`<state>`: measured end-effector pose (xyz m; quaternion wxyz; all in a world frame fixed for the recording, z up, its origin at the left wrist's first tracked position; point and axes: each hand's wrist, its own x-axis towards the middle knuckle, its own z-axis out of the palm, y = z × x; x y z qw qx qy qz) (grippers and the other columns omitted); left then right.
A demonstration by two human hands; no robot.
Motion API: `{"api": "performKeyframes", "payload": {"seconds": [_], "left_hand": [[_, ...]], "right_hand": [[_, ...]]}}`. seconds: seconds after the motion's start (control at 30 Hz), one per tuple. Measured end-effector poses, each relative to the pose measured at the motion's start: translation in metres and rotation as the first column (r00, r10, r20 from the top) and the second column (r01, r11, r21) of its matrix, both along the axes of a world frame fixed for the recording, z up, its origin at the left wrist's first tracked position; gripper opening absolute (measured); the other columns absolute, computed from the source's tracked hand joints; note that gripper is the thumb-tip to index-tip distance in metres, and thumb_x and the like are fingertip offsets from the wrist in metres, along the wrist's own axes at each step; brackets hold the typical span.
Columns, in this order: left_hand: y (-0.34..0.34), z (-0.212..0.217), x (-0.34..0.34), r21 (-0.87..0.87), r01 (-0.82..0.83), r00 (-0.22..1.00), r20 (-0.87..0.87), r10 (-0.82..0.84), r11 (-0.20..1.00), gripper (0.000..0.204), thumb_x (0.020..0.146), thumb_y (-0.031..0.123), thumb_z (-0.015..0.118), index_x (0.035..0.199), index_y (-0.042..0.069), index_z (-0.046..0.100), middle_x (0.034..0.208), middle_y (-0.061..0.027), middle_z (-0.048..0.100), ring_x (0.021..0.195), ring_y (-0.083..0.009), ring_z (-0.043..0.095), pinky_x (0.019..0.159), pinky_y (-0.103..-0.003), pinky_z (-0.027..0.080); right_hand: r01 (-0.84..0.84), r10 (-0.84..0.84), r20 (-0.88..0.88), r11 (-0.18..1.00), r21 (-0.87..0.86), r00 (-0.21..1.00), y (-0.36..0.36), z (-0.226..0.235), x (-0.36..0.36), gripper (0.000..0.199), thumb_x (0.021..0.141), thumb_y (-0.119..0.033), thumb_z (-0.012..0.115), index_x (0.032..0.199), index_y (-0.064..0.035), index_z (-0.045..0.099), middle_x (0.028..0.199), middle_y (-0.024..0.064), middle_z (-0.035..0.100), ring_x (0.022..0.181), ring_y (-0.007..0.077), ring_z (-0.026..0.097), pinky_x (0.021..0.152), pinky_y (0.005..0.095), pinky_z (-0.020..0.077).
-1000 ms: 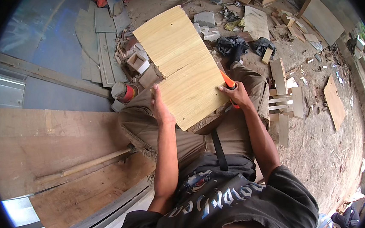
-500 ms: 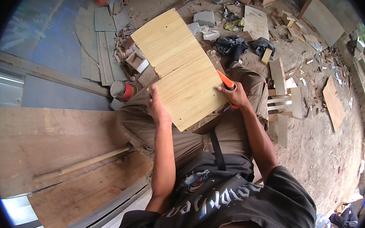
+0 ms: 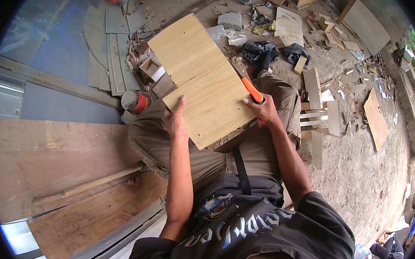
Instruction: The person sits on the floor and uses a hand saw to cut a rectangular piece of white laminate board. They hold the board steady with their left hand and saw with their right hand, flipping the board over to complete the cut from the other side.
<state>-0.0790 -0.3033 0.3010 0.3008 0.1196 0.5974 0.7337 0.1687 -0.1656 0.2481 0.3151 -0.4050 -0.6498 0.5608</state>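
The board (image 3: 203, 78) is a pale yellow wooden panel, rectangular, with fine grain running along its length. It lies flat across the seated person's lap, its long axis slanting from the near right corner up toward the far left, the far end reaching out past the knees over the littered ground. A faint seam crosses it about midway — two lengths joined edge to edge. A small dark dot shows near its near corner.

The tool (image 3: 252, 90) has an orange handle — it lies against the board's right edge, pointing away from the person, its working end hard to make out.
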Motion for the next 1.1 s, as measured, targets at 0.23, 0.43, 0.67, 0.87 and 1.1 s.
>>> {"api": "performKeyframes", "payload": {"seconds": [0.23, 0.43, 0.67, 0.87, 1.1], "left_hand": [[0.004, 0.008, -0.002, 0.026, 0.023, 1.0, 0.007, -0.023, 0.999, 0.052, 0.082, 0.023, 0.082, 0.123, -0.001, 0.06, 0.118, -0.0093, 0.066, 0.104, -0.0179, 0.062, 0.091, -0.034, 0.049], [0.006, 0.011, 0.002, 0.054, -0.036, 0.999, 0.022, 0.034, 0.998, 0.047, 0.084, 0.023, 0.081, 0.12, 0.0, 0.062, 0.114, -0.0075, 0.066, 0.102, -0.0163, 0.061, 0.09, -0.033, 0.048], [0.004, 0.022, 0.012, 0.068, 0.008, 0.982, -0.187, 0.005, 0.998, 0.036, 0.086, 0.02, 0.079, 0.115, 0.004, 0.064, 0.11, -0.0041, 0.066, 0.099, -0.0131, 0.059, 0.088, -0.029, 0.046], [0.006, 0.032, 0.034, -0.004, 0.04, 0.768, -0.639, -0.033, 0.999, 0.035, 0.082, 0.028, 0.082, 0.093, 0.0, 0.063, 0.081, -0.0061, 0.065, 0.075, -0.0138, 0.06, 0.068, -0.031, 0.048], [0.003, 0.013, 0.024, -0.025, 0.063, 0.033, -0.999, -0.027, 0.998, 0.019, 0.076, 0.009, 0.077, 0.09, 0.005, 0.065, 0.086, -0.0067, 0.066, 0.081, -0.0252, 0.066, 0.075, -0.038, 0.049]], "right_hand": [[0.021, -0.025, -0.092, 0.999, -0.045, 0.995, -0.005, 0.012, -0.001, 0.042, 0.083, -0.037, 0.083, 0.089, 0.0017, 0.067, 0.074, -0.0039, 0.058, 0.07, 0.0066, 0.049, 0.063, 0.0271, 0.0437], [0.019, -0.019, 0.0, 1.0, -0.02, 1.0, 0.002, 0.002, 0.003, 0.042, 0.086, -0.037, 0.08, 0.093, 0.0024, 0.068, 0.074, -0.0044, 0.058, 0.07, 0.0062, 0.049, 0.063, 0.027, 0.0429], [0.03, -0.03, -0.016, 0.999, 0.042, 0.999, 0.006, -0.007, -0.006, 0.038, 0.093, -0.037, 0.073, 0.09, 0.0002, 0.067, 0.072, -0.0062, 0.054, 0.067, 0.0041, 0.045, 0.059, 0.0239, 0.0385], [0.122, -0.128, -0.213, 0.992, -0.042, 0.969, 0.023, -0.035, -0.008, 0.045, 0.097, -0.038, 0.067, 0.114, 0.0036, 0.065, 0.095, 0.0086, 0.072, 0.083, 0.0139, 0.068, 0.074, 0.0267, 0.0548], [0.162, -0.258, -0.324, 0.942, -0.295, 0.91, 0.02, -0.017, 0.01, 0.049, 0.099, -0.048, 0.059, 0.105, 0.001, 0.066, 0.081, 0.0077, 0.069, 0.063, 0.013, 0.063, 0.053, 0.0258, 0.0475]]}}
